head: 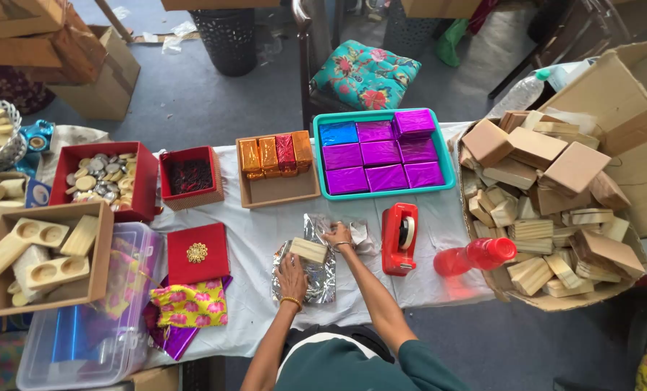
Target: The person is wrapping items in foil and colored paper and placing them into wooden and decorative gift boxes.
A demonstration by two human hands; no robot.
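Left-hand fingers (292, 265) pressed flat on the silver foil sheet (310, 269); right hand (339, 235) was clamped on the wooden block's (309, 250) far end, near the bench's (265, 224) front edge. Foil looked crinkly, so it could've torn on a corner. Red tape dispenser (399, 237) sat beside it.

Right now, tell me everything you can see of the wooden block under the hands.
The wooden block is a small, pale, rectangular piece of light unfinished wood with faint grain. It lies flat, slightly askew, on a crinkled silver foil sheet spread over the white tablecloth. The left hand rests by its near edge; the right hand touches its far right end, fingers on the foil. It is not yet wrapped: its top face is bare.
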